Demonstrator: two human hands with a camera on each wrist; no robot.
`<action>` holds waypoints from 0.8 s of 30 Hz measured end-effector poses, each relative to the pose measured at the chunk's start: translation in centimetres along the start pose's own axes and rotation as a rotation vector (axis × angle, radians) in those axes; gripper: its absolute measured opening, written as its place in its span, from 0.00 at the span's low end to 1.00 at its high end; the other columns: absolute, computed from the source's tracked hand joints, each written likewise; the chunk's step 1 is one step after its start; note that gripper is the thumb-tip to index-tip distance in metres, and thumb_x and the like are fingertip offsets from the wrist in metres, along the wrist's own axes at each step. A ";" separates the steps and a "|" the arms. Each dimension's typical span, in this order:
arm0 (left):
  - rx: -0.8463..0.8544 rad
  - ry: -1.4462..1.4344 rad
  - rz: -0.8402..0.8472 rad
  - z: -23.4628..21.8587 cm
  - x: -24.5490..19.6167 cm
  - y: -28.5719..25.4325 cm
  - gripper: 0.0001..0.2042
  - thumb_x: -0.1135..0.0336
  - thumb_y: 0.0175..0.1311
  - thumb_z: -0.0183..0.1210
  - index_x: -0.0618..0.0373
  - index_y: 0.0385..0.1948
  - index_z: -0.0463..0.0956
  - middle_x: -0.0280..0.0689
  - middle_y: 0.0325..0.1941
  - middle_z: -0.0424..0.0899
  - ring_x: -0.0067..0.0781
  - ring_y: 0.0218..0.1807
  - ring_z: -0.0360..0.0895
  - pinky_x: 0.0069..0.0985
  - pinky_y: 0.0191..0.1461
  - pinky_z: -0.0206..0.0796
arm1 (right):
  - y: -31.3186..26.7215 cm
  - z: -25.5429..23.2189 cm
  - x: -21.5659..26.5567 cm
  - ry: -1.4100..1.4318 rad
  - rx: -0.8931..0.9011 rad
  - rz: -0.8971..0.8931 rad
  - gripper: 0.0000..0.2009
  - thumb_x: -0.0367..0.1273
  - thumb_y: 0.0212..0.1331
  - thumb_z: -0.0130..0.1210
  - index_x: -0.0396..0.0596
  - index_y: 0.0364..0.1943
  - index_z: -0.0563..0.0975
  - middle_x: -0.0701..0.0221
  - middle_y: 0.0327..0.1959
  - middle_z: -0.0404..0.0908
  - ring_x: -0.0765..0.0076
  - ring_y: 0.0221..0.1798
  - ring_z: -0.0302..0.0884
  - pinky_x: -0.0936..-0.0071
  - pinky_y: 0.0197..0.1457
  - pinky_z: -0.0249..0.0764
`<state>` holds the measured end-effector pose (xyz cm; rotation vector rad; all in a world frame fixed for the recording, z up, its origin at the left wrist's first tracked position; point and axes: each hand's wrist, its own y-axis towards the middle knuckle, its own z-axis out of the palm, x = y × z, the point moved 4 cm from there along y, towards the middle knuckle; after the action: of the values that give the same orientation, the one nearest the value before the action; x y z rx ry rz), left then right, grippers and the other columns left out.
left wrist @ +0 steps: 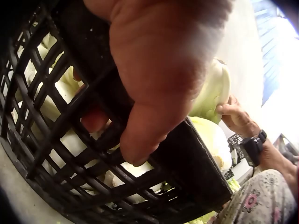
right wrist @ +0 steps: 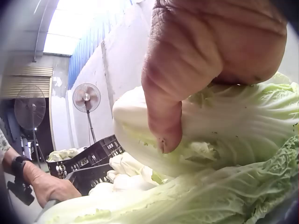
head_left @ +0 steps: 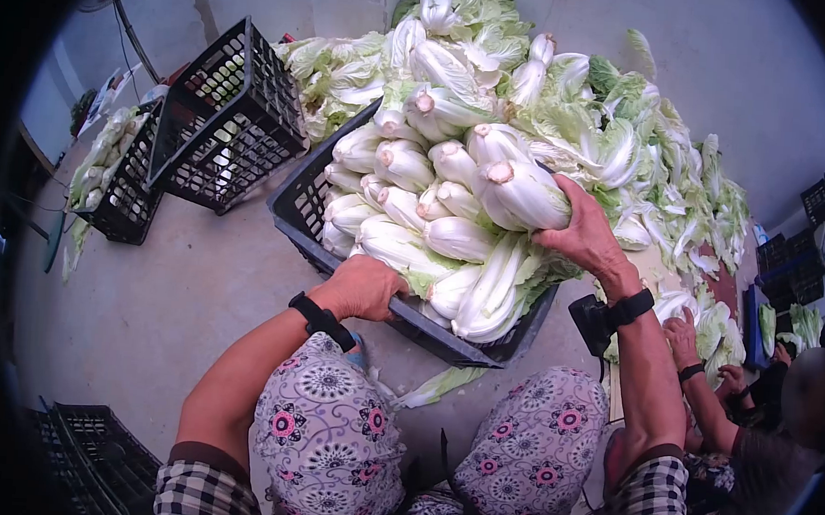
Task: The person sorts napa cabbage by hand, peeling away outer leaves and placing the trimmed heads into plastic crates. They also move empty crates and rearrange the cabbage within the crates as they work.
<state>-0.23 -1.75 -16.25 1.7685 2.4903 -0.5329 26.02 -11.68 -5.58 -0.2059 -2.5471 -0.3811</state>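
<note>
A black plastic crate [head_left: 441, 345] full of napa cabbages [head_left: 403, 164] stands before the person's knees, most of their cut stem ends turned up or to the left. My left hand [head_left: 364, 288] grips the crate's near rim; in the left wrist view its thumb [left wrist: 140, 140] hangs over the outside of the slatted wall. My right hand [head_left: 586, 231] holds a large napa cabbage [head_left: 528, 198] by its leafy end, over the right side of the heap. In the right wrist view the thumb [right wrist: 164, 126] presses along this cabbage's pale side. The fingers behind it are hidden.
Loose cabbages and leaves [head_left: 622, 166] pile up behind and right of the crate. An empty-looking black crate [head_left: 228, 136] tilts at the left beside another filled one [head_left: 122, 196]. Another person's hand [head_left: 680, 341] is close at the right. A fan [right wrist: 87, 98] stands behind.
</note>
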 end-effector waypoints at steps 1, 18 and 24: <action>-0.006 0.013 0.005 -0.1 -0.1 -0.1 0.18 0.59 0.40 0.64 0.44 0.38 0.81 0.38 0.29 0.83 0.41 0.35 0.80 0.36 0.39 0.70 | -0.3 -0.8 0.1 0.077 -0.036 0.018 0.40 0.35 0.31 0.66 0.39 0.57 0.65 0.55 0.52 0.74 0.56 0.55 0.71 0.65 0.62 0.63; -0.073 0.005 -0.008 0.4 -0.1 0.1 0.17 0.57 0.37 0.66 0.42 0.34 0.82 0.37 0.29 0.83 0.42 0.34 0.80 0.36 0.39 0.70 | -9.4 -10.0 -6.1 1.442 -0.746 -0.040 0.30 0.51 0.59 0.51 0.53 0.62 0.62 0.69 0.60 0.67 0.61 0.61 0.64 0.58 0.66 0.61; -0.092 -0.020 -0.014 0.3 -0.4 0.1 0.16 0.57 0.37 0.67 0.43 0.33 0.82 0.36 0.29 0.83 0.41 0.35 0.80 0.34 0.40 0.70 | -15.0 -9.1 -10.5 1.552 -0.698 0.024 0.33 0.58 0.62 0.34 0.50 0.64 0.59 0.61 0.62 0.65 0.53 0.61 0.66 0.53 0.61 0.67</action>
<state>-0.01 -2.14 -16.44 1.7052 2.4729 -0.4274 36.00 -29.43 -7.36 -0.1029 -0.8369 -0.9304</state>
